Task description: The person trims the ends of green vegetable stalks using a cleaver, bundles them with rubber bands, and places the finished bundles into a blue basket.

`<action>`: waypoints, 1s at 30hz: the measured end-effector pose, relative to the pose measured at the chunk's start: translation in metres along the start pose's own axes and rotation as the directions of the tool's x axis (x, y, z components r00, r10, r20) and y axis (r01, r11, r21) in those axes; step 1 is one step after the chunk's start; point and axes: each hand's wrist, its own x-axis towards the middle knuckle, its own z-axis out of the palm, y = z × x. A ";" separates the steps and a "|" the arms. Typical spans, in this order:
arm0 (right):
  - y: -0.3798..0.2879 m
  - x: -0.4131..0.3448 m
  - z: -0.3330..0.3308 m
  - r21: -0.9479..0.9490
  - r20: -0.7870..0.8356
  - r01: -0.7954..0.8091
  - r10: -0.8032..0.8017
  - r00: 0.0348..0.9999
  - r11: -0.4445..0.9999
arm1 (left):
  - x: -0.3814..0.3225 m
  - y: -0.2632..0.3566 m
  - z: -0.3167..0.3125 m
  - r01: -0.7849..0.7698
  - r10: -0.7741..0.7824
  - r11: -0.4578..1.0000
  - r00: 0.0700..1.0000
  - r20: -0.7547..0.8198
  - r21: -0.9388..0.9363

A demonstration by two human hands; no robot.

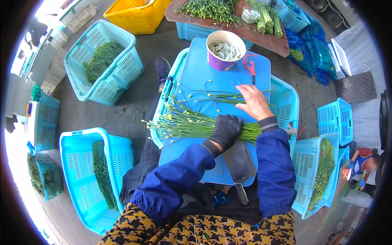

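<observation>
My left hand [227,130], in a black glove, is closed around a bunch of flowering garlic chives [190,124] lying across a blue board [196,73]. Bare-skinned, my right hand [253,101] hovers with fingers spread over a few loose stems [223,96] on the board, just beyond the bunch. A cleaver [240,162] with a broad dark blade lies partly under the bunch, its handle towards me. At the board's far end stands a purple and white tub [221,64] of rubber bands, and a red-handled tool [253,69] lies beside it.
A turquoise crate [283,92] supports the board. Crates of greens stand at the left [134,58], lower left [122,150] and right [303,174]. Ahead, a brown wooden board [211,18] bears more chives, near a yellow crate [134,18]. Another person [363,165] works at the far right.
</observation>
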 end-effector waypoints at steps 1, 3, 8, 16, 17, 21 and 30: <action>-0.006 0.006 0.005 -0.059 0.020 0.033 -0.032 0.999 0.998 | 0.001 0.001 0.000 0.001 -0.001 1.000 1.000 0.004 -0.002; -0.018 0.018 0.006 -0.182 0.200 -0.069 0.106 0.974 0.981 | 0.001 0.002 -0.001 0.007 -0.007 1.000 1.000 0.011 -0.007; 0.000 0.024 0.006 -0.131 0.239 -0.061 0.091 0.967 0.989 | 0.000 0.001 -0.003 0.026 -0.026 1.000 1.000 0.007 0.009; 0.046 -0.001 0.004 -0.087 0.007 -0.156 0.157 0.987 0.984 | 0.002 0.003 -0.008 0.024 -0.024 1.000 0.999 0.039 0.005; 0.048 -0.002 0.004 -0.070 0.003 -0.150 0.151 0.989 0.986 | 0.002 0.003 -0.008 0.028 -0.028 1.000 0.999 0.038 -0.001; 0.057 -0.010 -0.003 -0.041 -0.015 -0.128 0.127 0.992 0.991 | 0.002 0.004 -0.007 0.015 -0.015 1.000 0.999 0.033 -0.003; 0.054 -0.014 -0.003 -0.110 0.024 -0.109 0.112 0.993 0.988 | 0.001 0.001 -0.002 -0.001 0.001 1.000 1.000 -0.001 0.007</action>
